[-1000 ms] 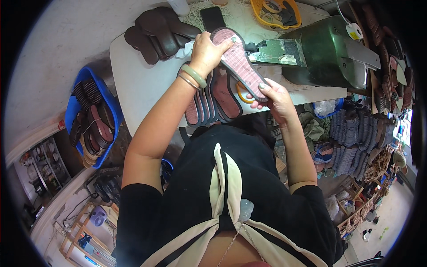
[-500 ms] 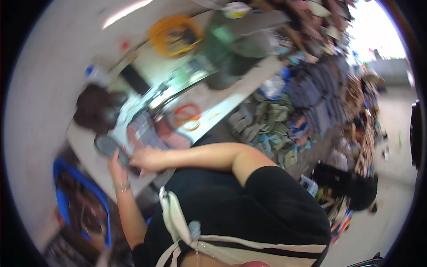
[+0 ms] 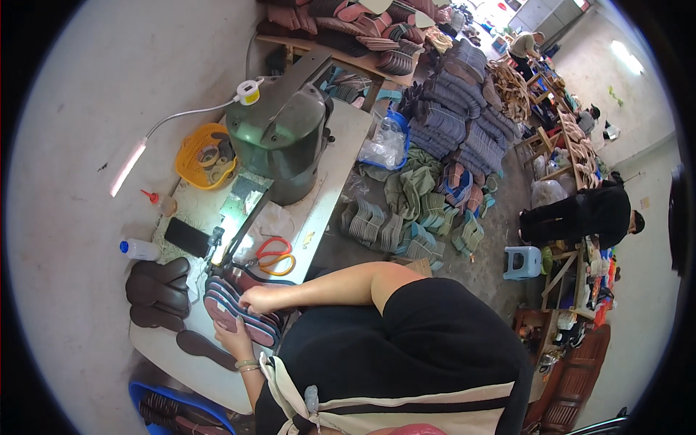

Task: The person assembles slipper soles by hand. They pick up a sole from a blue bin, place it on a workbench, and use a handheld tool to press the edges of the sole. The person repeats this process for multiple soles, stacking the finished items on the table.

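Observation:
A fanned stack of shoe insoles (image 3: 226, 303), pinkish with blue-grey edges, lies at the near edge of the worktable. My left hand (image 3: 232, 339) is closed round the stack's near left side, its thumb up against the insoles. Over the right part of the stack, my right hand (image 3: 259, 299) has its fingers curled in and pinched on an insole; the fingertips are partly hidden. One dark brown insole (image 3: 206, 349) rests on the table left of my left hand. Farther left is a pile of dark brown insoles (image 3: 156, 286).
A sewing machine (image 3: 279, 138) stands on the white worktable (image 3: 330, 196). Near it are scissors (image 3: 274, 254), a black phone (image 3: 186, 238), a yellow basket (image 3: 190, 170) and a white bottle (image 3: 139, 250). A blue bin (image 3: 145, 399) sits below left. Bundled pieces (image 3: 362, 221) cover the floor at right.
My left hand has gone from a single dark grey insole to the fanned stack. My right hand has moved onto the stack too. The whole view has turned, and the dark insole now lies on the table.

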A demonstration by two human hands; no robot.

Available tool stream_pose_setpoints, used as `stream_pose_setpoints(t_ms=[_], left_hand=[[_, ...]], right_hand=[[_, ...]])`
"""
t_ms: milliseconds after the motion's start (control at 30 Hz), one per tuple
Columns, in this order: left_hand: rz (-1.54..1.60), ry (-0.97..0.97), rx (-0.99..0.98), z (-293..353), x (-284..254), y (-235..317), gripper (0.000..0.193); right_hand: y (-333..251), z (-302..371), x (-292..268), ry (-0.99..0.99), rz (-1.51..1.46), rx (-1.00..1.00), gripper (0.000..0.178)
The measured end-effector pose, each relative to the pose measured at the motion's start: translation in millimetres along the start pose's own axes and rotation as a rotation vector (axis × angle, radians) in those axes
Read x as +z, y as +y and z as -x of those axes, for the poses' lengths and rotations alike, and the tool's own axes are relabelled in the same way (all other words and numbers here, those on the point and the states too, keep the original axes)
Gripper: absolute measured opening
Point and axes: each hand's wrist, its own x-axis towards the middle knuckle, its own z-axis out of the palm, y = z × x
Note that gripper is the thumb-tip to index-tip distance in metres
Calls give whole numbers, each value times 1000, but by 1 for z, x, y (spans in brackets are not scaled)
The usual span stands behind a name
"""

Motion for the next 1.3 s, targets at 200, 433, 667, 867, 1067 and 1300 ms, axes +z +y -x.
stream_pose_setpoints(t_ms=[200, 433, 667, 867, 1067, 1300], left_hand=[[556, -109, -313, -1, -7, -13, 76], [1300, -139, -460, 11, -15, -9, 55], [1448, -448, -208, 18, -55, 58, 30], [1123, -227, -35, 21, -44, 92, 15], [1488, -116, -205, 10, -65, 153, 17], [1209, 143, -2, -28, -41, 158, 21]], right_hand=[[-19, -6, 17, -148, 164, 17, 37], [-28, -20, 27, 104, -85, -7, 24], [-59, 20, -67, -145, -525, 33, 25], [-56, 21, -63, 331, -115, -161, 22], [-85, 36, -71, 511, 323, -380, 65], [-105, 37, -117, 283, 565, -209, 78]])
